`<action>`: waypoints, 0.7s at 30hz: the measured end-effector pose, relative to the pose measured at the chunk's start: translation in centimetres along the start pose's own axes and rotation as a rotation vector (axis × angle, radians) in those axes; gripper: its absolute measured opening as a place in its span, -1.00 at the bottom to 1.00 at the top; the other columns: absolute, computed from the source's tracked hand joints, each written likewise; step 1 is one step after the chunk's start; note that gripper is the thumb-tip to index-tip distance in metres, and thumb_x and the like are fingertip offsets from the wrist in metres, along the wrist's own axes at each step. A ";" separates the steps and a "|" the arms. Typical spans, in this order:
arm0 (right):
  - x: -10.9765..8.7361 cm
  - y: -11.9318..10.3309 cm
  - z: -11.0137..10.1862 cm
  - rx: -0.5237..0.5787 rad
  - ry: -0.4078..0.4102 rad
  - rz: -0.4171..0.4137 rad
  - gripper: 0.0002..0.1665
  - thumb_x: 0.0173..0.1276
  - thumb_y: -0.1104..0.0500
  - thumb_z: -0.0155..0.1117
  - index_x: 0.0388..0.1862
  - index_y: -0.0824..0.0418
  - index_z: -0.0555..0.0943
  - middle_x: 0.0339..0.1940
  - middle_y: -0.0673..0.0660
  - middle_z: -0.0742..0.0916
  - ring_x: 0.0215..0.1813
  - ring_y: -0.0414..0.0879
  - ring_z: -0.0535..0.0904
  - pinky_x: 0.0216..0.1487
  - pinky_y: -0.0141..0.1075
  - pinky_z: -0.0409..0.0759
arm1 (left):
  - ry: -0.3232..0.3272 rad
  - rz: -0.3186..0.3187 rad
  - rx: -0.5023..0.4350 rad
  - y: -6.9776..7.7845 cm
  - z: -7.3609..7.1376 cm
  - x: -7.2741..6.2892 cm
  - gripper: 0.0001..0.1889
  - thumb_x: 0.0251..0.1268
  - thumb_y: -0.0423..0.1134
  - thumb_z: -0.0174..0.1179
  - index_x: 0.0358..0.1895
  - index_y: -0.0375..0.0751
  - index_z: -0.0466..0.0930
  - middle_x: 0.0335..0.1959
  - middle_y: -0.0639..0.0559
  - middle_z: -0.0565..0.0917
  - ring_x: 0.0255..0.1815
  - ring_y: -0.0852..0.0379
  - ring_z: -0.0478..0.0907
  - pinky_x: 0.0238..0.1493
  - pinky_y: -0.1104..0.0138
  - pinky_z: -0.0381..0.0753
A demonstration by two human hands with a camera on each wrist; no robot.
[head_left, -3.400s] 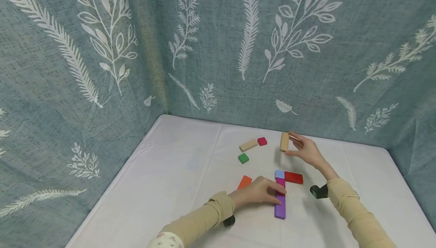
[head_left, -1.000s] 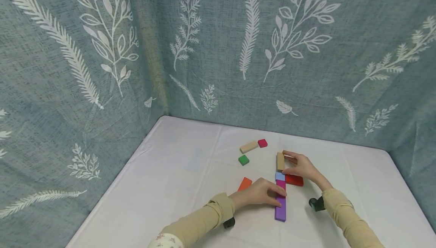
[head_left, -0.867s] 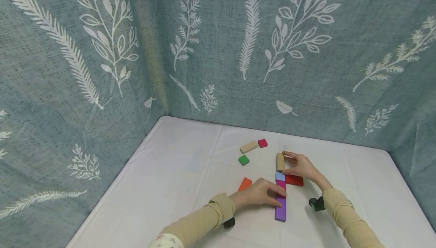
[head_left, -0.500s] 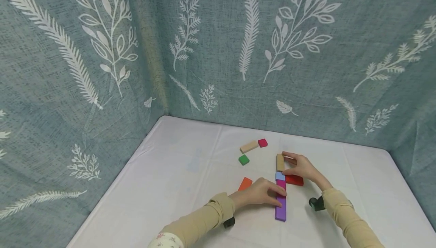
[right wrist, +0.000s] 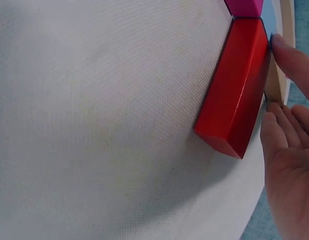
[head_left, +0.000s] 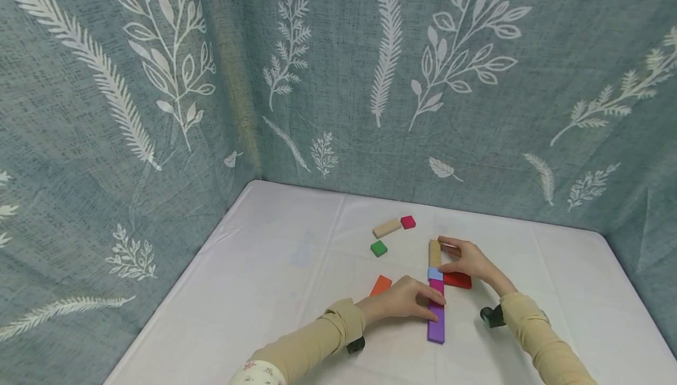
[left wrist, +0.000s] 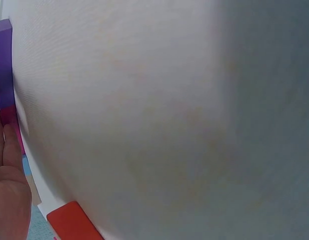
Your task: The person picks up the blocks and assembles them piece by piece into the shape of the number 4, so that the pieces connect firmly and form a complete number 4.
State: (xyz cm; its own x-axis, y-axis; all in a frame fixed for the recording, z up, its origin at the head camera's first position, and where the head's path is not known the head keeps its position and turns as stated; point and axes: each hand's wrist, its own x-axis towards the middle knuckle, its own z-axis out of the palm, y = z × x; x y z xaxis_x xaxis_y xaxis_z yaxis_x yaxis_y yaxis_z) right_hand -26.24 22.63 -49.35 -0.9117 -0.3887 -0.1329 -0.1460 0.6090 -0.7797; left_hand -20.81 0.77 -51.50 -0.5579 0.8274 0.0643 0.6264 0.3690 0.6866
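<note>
My left hand (head_left: 404, 300) rests over the row, its fingers reaching across the magenta block (head_left: 436, 286) and its thumb on the purple block (head_left: 436, 332). In the left wrist view the fingers (left wrist: 12, 150) lie against the magenta block, fairly straight. My right hand (head_left: 468, 260) holds a natural wood block (head_left: 435, 253) between thumb and fingertips at its two ends. That block lies in line with the light blue block (head_left: 435, 274), seemingly touching it. From the light blue block a red block (head_left: 458, 280) extends to the right, below the right hand.
Farther back lie another wood block (head_left: 386, 228), a crimson block (head_left: 408, 221) and a green block (head_left: 378, 248). An orange block (head_left: 381, 285) is partly hidden behind the left hand. A patterned curtain (head_left: 338, 79) borders the white table (head_left: 254, 279) at the back and left.
Over the last few seconds my right hand brought the wood block nearer and lowered it to the light blue block's far end. Since then it has shifted only slightly. My left hand has stayed put.
</note>
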 end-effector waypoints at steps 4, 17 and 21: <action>-0.1 0.0 0.0 0.009 -0.007 -0.003 -0.11 0.12 0.25 0.42 0.36 0.51 0.22 0.37 0.49 0.35 0.36 0.33 0.31 0.23 -0.01 0.42 | -0.010 -0.005 0.000 0.1 -0.1 0.0 -0.62 0.15 -0.15 0.32 0.07 -0.06 0.64 0.07 0.16 0.67 0.11 0.43 0.54 0.14 0.63 0.39; 0.0 0.2 0.1 0.000 -0.004 0.019 -0.06 0.13 0.20 0.43 0.39 0.48 0.18 0.38 0.47 0.33 0.38 0.32 0.29 0.25 0.01 0.40 | -0.021 -0.013 0.014 0.1 -0.2 0.1 -0.62 0.16 -0.15 0.32 0.08 -0.05 0.64 0.08 0.16 0.66 0.12 0.41 0.54 0.15 0.62 0.40; 0.0 0.0 0.2 -0.012 0.005 0.024 -0.07 0.16 0.19 0.41 0.40 0.47 0.17 0.38 0.47 0.33 0.38 0.32 0.28 0.27 0.03 0.38 | -0.019 -0.010 0.018 0.1 -0.2 0.1 -0.62 0.16 -0.15 0.32 0.08 -0.05 0.64 0.08 0.16 0.66 0.12 0.41 0.54 0.14 0.62 0.41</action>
State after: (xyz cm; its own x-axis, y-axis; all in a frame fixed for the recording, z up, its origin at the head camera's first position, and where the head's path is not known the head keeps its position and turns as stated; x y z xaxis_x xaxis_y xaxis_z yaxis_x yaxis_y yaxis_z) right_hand -26.17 22.54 -49.44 -0.9168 -0.3709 -0.1484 -0.1289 0.6262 -0.7689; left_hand -20.94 0.76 -51.27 -0.5533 0.8318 0.0436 0.6307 0.3842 0.6743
